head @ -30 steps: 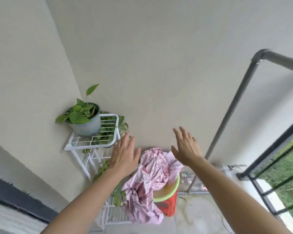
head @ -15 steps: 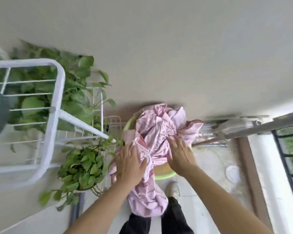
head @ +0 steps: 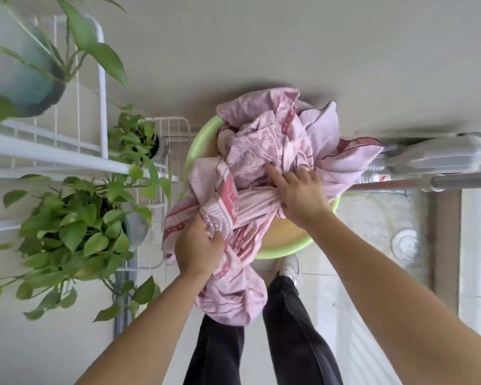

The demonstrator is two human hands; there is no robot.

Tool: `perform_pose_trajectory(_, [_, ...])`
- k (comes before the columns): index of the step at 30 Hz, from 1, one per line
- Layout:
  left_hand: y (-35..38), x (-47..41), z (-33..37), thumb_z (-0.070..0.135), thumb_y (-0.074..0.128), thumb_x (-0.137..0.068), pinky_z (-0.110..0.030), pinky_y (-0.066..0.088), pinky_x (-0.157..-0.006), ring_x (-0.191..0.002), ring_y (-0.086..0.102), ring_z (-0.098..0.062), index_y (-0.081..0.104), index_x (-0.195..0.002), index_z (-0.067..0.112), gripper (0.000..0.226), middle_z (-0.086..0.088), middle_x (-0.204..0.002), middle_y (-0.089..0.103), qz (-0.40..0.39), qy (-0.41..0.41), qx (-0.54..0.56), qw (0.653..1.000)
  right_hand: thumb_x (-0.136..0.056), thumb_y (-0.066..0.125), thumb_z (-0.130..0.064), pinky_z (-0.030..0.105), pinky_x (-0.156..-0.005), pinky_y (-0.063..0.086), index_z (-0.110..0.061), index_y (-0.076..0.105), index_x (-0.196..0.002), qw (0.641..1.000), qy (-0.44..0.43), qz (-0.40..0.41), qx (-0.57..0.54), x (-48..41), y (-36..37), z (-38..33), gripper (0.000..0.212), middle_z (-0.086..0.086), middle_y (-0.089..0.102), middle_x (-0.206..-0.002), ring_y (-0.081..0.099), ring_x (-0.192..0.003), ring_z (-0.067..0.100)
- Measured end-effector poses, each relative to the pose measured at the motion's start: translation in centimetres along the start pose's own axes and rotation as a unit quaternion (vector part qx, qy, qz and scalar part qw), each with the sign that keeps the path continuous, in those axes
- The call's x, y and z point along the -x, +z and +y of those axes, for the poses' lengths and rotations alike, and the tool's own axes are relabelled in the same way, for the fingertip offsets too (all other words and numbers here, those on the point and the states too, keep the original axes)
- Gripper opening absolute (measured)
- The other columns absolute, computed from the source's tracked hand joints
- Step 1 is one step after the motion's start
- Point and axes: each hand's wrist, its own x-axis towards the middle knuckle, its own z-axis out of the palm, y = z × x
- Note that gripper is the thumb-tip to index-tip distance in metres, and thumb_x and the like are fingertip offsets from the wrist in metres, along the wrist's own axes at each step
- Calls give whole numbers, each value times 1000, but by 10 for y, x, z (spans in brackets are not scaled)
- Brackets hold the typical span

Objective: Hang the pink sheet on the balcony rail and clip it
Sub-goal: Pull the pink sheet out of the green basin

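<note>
Spilling out of a green basin (head: 203,134) in the centre of the frame, the pink sheet (head: 272,151) lies bunched in a crumpled heap, with one long fold hanging over the basin's near rim down toward the person's dark trousers (head: 295,329). The left hand (head: 197,247) is closed around the hanging fold at the lower left of the heap. The right hand (head: 300,194) presses on top of the pile just right of centre, fingers curled into the cloth. A white wire rack (head: 103,87) with leafy potted plants (head: 75,226) fills the left side. A grey rail (head: 400,184) runs off toward the right edge.
</note>
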Motion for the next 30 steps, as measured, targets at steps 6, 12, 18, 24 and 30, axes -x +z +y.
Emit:
perform_pose_trajectory(6, [-29,13,47,5,63,-83,-28,40,-72,-96,63,-32,55,-118,10,37,-10,-107,68,88,33,44,995,-67,53,-28,45,-72,52,-17,65,-120,998,-15,37,-51,22,-30,28,56,10,66,-85,61,-78,35])
perform_pose_trajectory(12, [-62,40,61,43,64,-82,-51,35,-104,-127,40,-32,41,-137,8,69,-15,-137,42,128,234,-79,960,-73,50,-26,51,-97,42,-21,61,-132,985,-31,136,-101,56,-82,14,61,11,55,-131,48,-113,36])
perform_pose_trajectory(18, [-101,75,96,47,82,-62,-48,31,-111,-128,47,-32,27,-149,15,108,-10,-136,54,50,274,-135,951,-81,53,-31,52,-109,38,-5,64,-124,939,-133,221,-225,69,-164,-18,51,9,64,-130,54,-127,33])
perform_pose_trajectory(24, [-219,87,157,6,77,-63,-26,36,-69,-91,60,-24,61,-114,18,55,-2,-101,67,151,272,21,950,-85,62,-45,48,-108,38,-3,44,-142,909,-65,254,-324,102,-244,-19,73,9,54,-138,48,-130,28])
perform_pose_trajectory(30, [-326,143,226,0,64,-57,-23,40,-67,-82,59,-17,65,-99,16,45,12,-87,59,195,416,143,876,-57,69,-82,51,-121,14,7,0,-153,927,10,288,-241,126,-308,-31,148,22,-2,-163,0,-153,34])
